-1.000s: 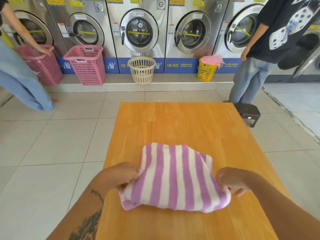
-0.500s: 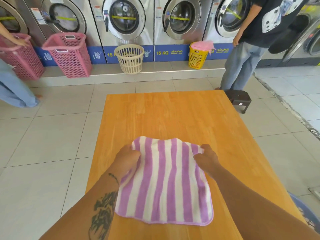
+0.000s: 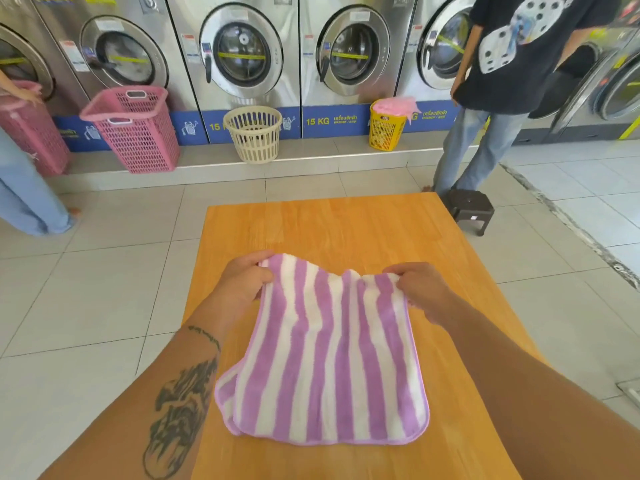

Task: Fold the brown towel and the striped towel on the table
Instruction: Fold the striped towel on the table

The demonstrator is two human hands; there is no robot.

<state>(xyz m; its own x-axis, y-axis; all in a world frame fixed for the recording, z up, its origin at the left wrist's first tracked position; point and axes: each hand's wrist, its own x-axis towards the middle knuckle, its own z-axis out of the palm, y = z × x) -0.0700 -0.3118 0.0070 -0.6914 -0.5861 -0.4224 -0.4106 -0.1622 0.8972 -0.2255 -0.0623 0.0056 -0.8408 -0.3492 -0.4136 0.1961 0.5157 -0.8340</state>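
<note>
The worktop (image 3: 346, 223) runs away from me. On its near half lies the striped towel (image 3: 329, 358), doubled, its long axis and stripes pointing straight away from my body. My left grip (image 3: 242, 278) pinches its far left corner and my right grip (image 3: 422, 289) its far right, fingers curled on cloth, both equally close. The near hem lies toward me, so I judge the next fold comes back my way.

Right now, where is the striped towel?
Head view, centre: the striped towel lies on the near part of the table, its far corners pinched by the left hand and right hand.
</note>
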